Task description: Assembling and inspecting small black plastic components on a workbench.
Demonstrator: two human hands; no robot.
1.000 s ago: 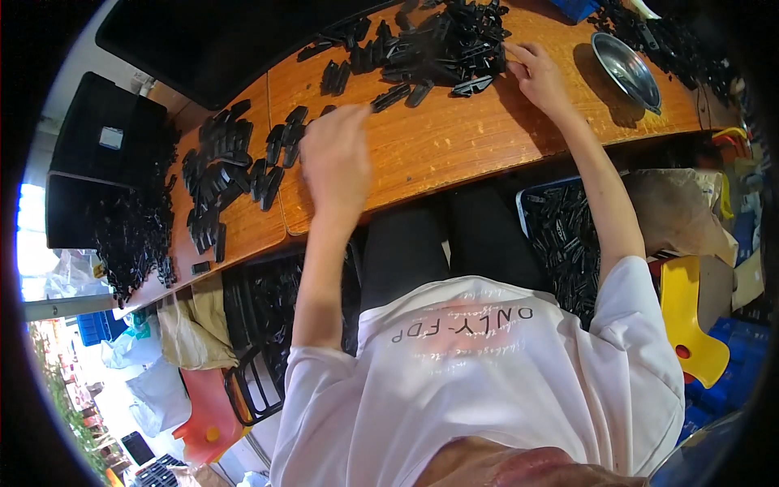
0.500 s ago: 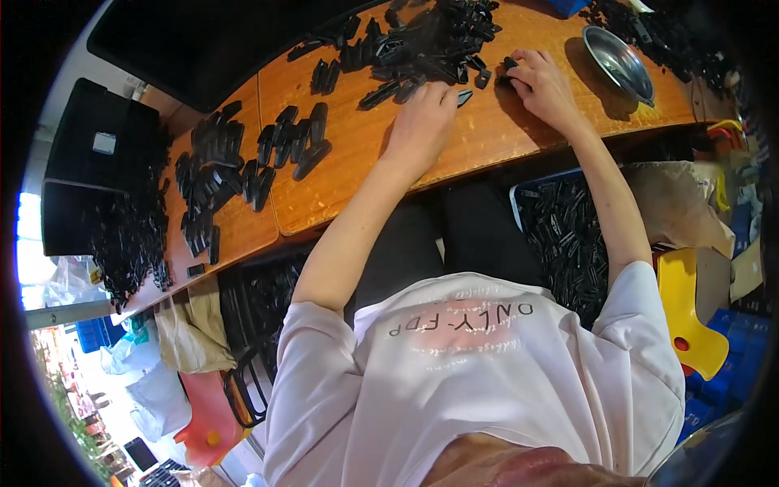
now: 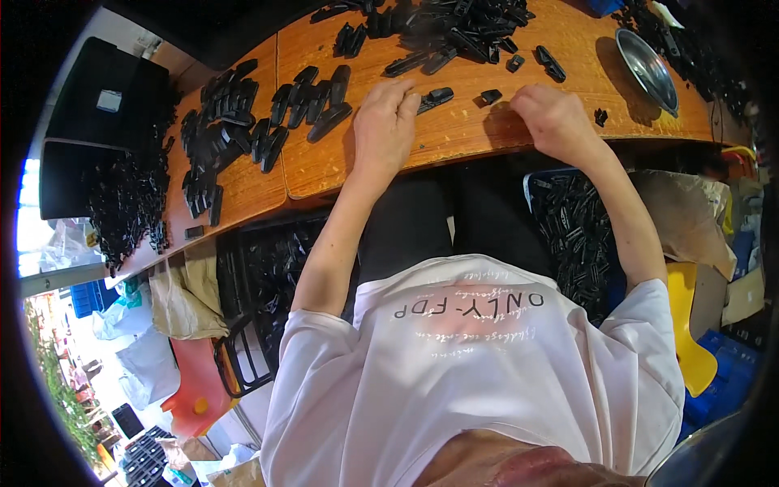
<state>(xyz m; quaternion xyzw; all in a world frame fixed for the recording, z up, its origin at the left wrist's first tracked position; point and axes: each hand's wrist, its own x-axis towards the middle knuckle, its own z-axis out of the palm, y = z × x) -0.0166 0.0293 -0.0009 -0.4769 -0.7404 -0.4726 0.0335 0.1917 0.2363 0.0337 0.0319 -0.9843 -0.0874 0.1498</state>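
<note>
My left hand (image 3: 383, 127) rests low over the wooden table, fingers closed at one end of a long black plastic part (image 3: 437, 98) that sticks out to the right. To its right lies a small black block (image 3: 490, 96), just off the fingertips of my right hand (image 3: 560, 122). Those fingers are curled together, and whatever they pinch is hidden. Beyond them lie a second small black block (image 3: 515, 63) and a loose long black part (image 3: 551, 63). A tiny dark piece (image 3: 600, 117) sits right of my right hand.
A heap of black parts (image 3: 466, 28) covers the table's far middle. Groups of long black parts (image 3: 223, 122) lie at left. A metal bowl (image 3: 647, 71) stands at right beside a pile of small black pieces (image 3: 690, 53). Below the table edge is a bin of black parts (image 3: 568, 231).
My left hand has come away from the heap, leftward and nearer me. My right hand has drawn nearer too, and small black pieces show uncovered around it. The whole view has shifted slightly.
</note>
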